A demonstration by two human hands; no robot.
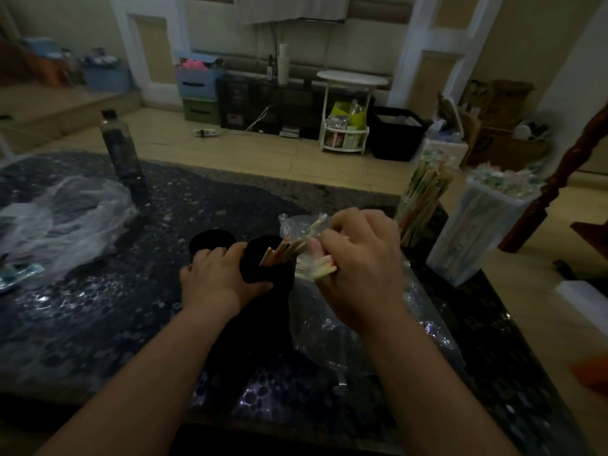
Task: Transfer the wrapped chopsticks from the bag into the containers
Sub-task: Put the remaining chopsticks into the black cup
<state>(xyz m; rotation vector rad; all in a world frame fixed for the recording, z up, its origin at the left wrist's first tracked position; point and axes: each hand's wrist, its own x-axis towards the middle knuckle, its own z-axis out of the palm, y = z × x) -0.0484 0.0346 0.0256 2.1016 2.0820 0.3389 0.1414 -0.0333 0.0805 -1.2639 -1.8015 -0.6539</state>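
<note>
Head view: a bundle of wrapped chopsticks [317, 270] gripped in the right hand [362, 268], just beside the black container [263, 276]
Its side is clasped by the left hand [218, 278], with a few sticks leaning inside; a second black container [212, 240] stands just behind. A clear plastic bag [329, 327] lies under the right hand on the dark table [98, 324]. A chopstick-filled jar [421, 205] and tub [483, 235] stand to the right, a bottle [121, 153] and crumpled bag [65, 218] far left

Left hand [219, 278] grips a black container [268, 268] on the dark worktop [98, 311]; right hand [358, 258] holds wrapped chopsticks [317, 269] at its rim, above a clear plastic bag [329, 327].
</note>
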